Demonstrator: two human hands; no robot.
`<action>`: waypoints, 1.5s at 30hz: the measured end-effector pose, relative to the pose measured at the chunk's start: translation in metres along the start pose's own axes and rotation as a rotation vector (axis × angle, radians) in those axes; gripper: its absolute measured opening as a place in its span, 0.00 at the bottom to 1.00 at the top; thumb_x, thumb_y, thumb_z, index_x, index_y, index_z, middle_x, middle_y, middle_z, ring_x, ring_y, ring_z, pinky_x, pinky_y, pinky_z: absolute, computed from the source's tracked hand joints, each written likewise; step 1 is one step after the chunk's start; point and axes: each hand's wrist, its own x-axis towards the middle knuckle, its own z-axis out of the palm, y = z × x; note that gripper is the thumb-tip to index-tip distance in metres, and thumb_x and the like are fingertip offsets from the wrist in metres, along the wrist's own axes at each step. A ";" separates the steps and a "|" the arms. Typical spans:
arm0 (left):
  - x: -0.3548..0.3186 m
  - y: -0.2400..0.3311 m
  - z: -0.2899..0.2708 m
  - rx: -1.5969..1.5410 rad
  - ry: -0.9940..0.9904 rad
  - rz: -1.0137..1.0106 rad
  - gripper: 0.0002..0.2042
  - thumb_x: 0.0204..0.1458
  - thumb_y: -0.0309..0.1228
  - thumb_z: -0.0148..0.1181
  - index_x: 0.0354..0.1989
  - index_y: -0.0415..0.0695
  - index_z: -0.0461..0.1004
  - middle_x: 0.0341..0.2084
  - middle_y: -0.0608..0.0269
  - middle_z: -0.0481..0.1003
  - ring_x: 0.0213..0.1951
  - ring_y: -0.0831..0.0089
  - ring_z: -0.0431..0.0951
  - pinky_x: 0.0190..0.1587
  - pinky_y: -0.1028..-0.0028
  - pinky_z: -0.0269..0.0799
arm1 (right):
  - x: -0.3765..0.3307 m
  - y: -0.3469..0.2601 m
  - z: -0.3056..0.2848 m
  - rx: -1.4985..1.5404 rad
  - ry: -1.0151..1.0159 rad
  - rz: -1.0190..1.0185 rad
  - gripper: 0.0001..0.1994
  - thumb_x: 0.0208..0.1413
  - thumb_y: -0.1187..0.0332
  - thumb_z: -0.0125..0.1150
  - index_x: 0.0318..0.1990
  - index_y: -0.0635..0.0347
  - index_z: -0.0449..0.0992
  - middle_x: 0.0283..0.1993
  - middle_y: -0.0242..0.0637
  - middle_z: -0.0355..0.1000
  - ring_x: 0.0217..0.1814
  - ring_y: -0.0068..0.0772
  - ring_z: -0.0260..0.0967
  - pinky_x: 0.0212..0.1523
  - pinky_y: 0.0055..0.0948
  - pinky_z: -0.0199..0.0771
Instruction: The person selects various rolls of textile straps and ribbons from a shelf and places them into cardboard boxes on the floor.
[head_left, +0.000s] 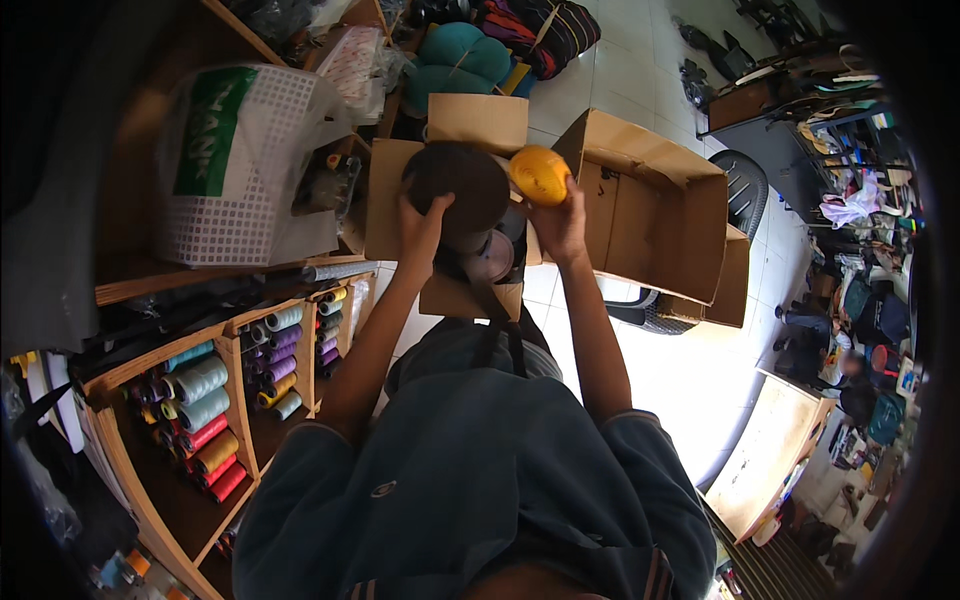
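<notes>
My left hand (424, 228) is closed on the side of a large dark round roll (455, 180), seen end-on; its exact kind does not show. In my right hand (562, 222) is a yellow thread spool (540, 176), its round end toward me. The two lie close side by side above an open cardboard box (478, 118) with its flaps spread. Inside that box, below my hands, sit more dark rolls and one with a pale greyish-pink round end (490, 258). The dark roll hides much of the box's contents.
To the right, a larger open cardboard box (650, 215) rests by a black chair (742, 190). Wooden shelves (235, 380) with several coloured thread spools (205, 410) stand at left, below a big plastic-wrapped package (245, 165). A wooden-topped table (768, 450) stands at lower right.
</notes>
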 end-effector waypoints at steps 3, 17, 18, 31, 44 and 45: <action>0.014 0.017 0.005 -0.104 -0.135 -0.050 0.31 0.44 0.36 0.64 0.55 0.35 0.62 0.50 0.52 0.69 0.52 0.65 0.70 0.54 0.70 0.65 | -0.010 -0.010 -0.015 0.057 0.004 -0.039 0.33 0.54 0.41 0.50 0.61 0.54 0.61 0.59 0.44 0.62 0.60 0.48 0.62 0.61 0.55 0.56; 0.039 0.103 0.062 -0.232 -0.291 0.014 0.29 0.44 0.37 0.65 0.52 0.34 0.62 0.48 0.51 0.69 0.50 0.67 0.70 0.52 0.71 0.66 | -0.061 -0.012 -0.015 0.055 0.023 -0.028 0.35 0.53 0.42 0.51 0.60 0.60 0.61 0.54 0.49 0.66 0.51 0.48 0.69 0.54 0.46 0.66; 0.045 0.104 0.068 -0.241 -0.302 0.052 0.27 0.44 0.36 0.64 0.51 0.36 0.64 0.47 0.54 0.70 0.49 0.68 0.71 0.51 0.73 0.66 | -0.063 -0.008 -0.017 0.031 -0.009 -0.010 0.36 0.52 0.42 0.52 0.60 0.60 0.60 0.54 0.49 0.66 0.51 0.48 0.70 0.54 0.46 0.66; 0.060 0.219 0.092 -0.233 -0.377 0.296 0.28 0.42 0.39 0.67 0.49 0.36 0.66 0.44 0.53 0.72 0.47 0.67 0.72 0.48 0.69 0.69 | -0.016 0.036 -0.003 -0.523 -0.382 0.710 0.45 0.50 0.48 0.56 0.71 0.52 0.41 0.52 0.42 0.66 0.29 0.23 0.66 0.32 0.19 0.72; -0.044 0.347 -0.013 -0.365 -0.300 0.616 0.18 0.56 0.36 0.56 0.51 0.39 0.70 0.46 0.58 0.75 0.49 0.68 0.73 0.51 0.70 0.69 | -0.032 0.003 -0.029 -0.181 -0.356 0.425 0.36 0.57 0.49 0.53 0.67 0.55 0.50 0.57 0.45 0.63 0.42 0.38 0.71 0.45 0.35 0.73; -0.044 0.346 -0.020 -0.381 -0.266 0.610 0.17 0.55 0.36 0.56 0.50 0.38 0.71 0.46 0.56 0.74 0.50 0.67 0.73 0.53 0.70 0.68 | -0.033 -0.008 -0.034 -0.144 -0.351 0.381 0.35 0.57 0.48 0.52 0.67 0.55 0.50 0.57 0.46 0.63 0.44 0.38 0.71 0.46 0.36 0.72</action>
